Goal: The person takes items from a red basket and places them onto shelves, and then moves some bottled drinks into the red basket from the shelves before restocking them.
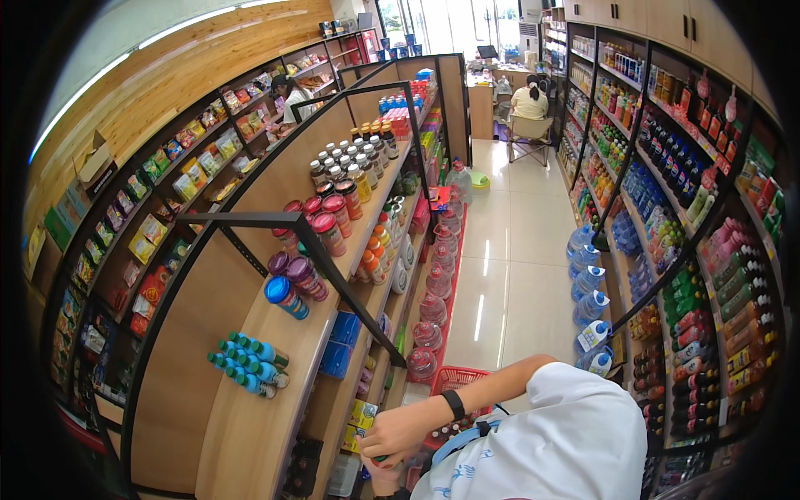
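My right hand [382, 440], below a black wristband [453, 405], is bent over my left hand [386, 480] at the edge of a wooden shelf unit. Between them a small item [379, 459] shows a bit of green and red; the fingers hide most of it. On the top shelf [250, 431] to the left stands a tight group of blue bottles with green caps [250, 362]. Behind these are a blue-lidded tub [286, 297] and purple-lidded tubs [306, 278]. Below my right forearm, a red plastic basket [459, 380] holds several dark-capped bottles [451, 431].
A black metal frame bar [350, 287] slants across the shelf. Large clear jugs [431, 309] line the shelf's foot; blue-capped water jugs [587, 281] line the opposite side of the tiled aisle [481, 281]. One person [530, 103] sits far down it; another [292, 100] stands beyond the shelf.
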Motion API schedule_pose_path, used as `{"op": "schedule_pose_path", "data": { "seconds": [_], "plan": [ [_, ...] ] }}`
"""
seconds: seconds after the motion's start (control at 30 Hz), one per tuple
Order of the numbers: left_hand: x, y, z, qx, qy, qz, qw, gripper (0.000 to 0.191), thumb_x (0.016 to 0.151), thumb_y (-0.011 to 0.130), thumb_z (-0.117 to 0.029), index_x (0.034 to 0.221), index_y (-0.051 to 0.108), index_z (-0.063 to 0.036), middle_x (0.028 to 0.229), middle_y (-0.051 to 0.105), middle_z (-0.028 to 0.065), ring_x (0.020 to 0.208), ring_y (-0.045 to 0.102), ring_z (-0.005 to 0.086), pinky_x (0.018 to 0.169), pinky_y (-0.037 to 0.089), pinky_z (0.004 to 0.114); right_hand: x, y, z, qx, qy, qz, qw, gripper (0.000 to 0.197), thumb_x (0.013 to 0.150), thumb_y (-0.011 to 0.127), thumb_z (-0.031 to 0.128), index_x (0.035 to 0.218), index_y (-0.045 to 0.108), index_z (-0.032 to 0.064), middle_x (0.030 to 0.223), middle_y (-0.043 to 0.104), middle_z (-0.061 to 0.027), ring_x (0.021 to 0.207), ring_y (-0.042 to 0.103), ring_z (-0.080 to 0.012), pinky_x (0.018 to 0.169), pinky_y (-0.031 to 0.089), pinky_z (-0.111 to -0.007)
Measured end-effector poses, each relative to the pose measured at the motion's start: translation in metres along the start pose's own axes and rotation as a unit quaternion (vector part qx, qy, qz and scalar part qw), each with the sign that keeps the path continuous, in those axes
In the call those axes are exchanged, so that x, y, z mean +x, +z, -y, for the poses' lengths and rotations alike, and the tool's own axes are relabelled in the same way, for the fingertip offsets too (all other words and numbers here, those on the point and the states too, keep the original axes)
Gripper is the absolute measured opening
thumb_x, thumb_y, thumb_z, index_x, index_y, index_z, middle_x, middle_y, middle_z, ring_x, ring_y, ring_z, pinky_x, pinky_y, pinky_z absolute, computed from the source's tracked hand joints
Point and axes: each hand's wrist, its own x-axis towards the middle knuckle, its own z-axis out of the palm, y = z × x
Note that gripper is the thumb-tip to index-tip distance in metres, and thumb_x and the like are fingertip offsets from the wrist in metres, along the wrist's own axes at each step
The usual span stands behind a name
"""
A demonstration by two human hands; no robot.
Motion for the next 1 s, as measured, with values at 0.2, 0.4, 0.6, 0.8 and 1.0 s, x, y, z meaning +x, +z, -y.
{"op": "schedule_pose_path", "data": {
  "seconds": [0.2,0.4,0.6,0.8,1.0],
  "plan": [
    [0.031,0.053,0.025,0.043,-0.097,0.061,0.992,0.069,0.076,0.059,-0.069,0.123,0.061,-0.0176,0.123,0.061,0.0121,0.108,0.058,0.0258,0.082,0.044,0.059,-0.072,-0.015,-0.007,-0.094,0.027,0.014,0.995,0.020,0.080,0.059,0.020,0.081,0.046,0.0044,0.078,0.052,-0.0089,0.069,0.058,-0.0244,0.050,0.048,-0.034],
    [0.048,0.084,0.031,-0.165,-0.302,0.083,0.935,0.066,0.078,0.058,-0.065,0.122,0.060,-0.0160,0.123,0.061,0.0124,0.108,0.058,0.0258,0.083,0.045,0.058,-0.108,-0.030,-0.007,-0.059,0.043,0.017,0.997,0.018,0.080,0.059,0.018,0.083,0.049,0.0037,0.080,0.052,-0.0091,0.072,0.058,-0.0246,0.056,0.049,-0.034],
    [0.050,0.100,0.043,-0.200,-0.352,0.083,0.911,0.063,0.079,0.057,-0.060,0.122,0.060,-0.0143,0.122,0.061,0.0127,0.108,0.059,0.0259,0.084,0.045,0.056,-0.129,-0.041,-0.003,-0.068,0.038,0.008,0.997,0.023,0.079,0.063,0.024,0.082,0.049,0.0055,0.078,0.050,-0.0075,0.072,0.055,-0.0245,0.057,0.048,-0.035],
    [0.046,0.104,0.047,-0.214,-0.369,0.084,0.901,0.059,0.081,0.056,-0.055,0.122,0.059,-0.0126,0.122,0.062,0.0130,0.108,0.059,0.0260,0.085,0.046,0.054,-0.140,-0.048,0.001,-0.023,0.020,0.041,0.999,0.033,0.081,0.067,0.030,0.087,0.048,0.0038,0.086,0.050,-0.0117,0.078,0.056,-0.0279,0.056,0.049,-0.037],
    [0.037,0.096,0.045,-0.224,-0.375,0.081,0.896,0.056,0.082,0.056,-0.051,0.122,0.059,-0.0110,0.121,0.062,0.0132,0.108,0.060,0.0261,0.086,0.047,0.053,-0.138,-0.041,0.010,-0.010,0.015,0.065,0.998,0.037,0.080,0.069,0.032,0.090,0.047,0.0031,0.088,0.049,-0.0130,0.081,0.055,-0.0297,0.055,0.049,-0.038]
  ]
}}
